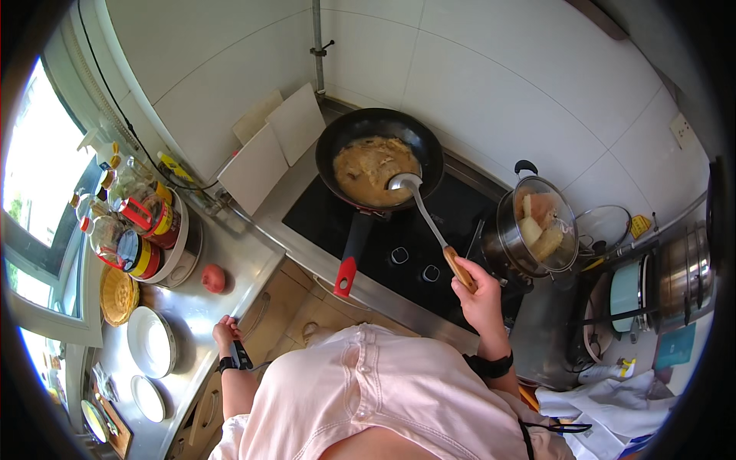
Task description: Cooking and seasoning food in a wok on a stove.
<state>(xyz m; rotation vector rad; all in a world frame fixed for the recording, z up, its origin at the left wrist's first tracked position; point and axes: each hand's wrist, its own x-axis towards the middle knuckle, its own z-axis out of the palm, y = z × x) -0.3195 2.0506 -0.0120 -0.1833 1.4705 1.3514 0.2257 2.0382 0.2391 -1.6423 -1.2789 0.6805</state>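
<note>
My right hand (480, 294) grips the wooden handle of a metal wok spatula (431, 221). The spatula's head rests in brown, saucy food (374, 164) inside a black frying pan (425, 138). That pan sits on a black glass hob (310, 213), its red-tipped handle pointing towards me. Down by the edge of the steel counter (230, 259), my left hand (227, 331) has its fingers curled, with nothing visible in them. A round reddish item (213, 278), perhaps a tomato or onion, lies on the counter beyond it.
Right of the pan stands a steel pot (500, 230) with a glass lid (552, 221) over chunks of food. White bowl (150, 342), plate (148, 398), wicker basket (119, 295) and bottles (155, 221) line the left counter. White panels (256, 169) lean behind the hob's left side.
</note>
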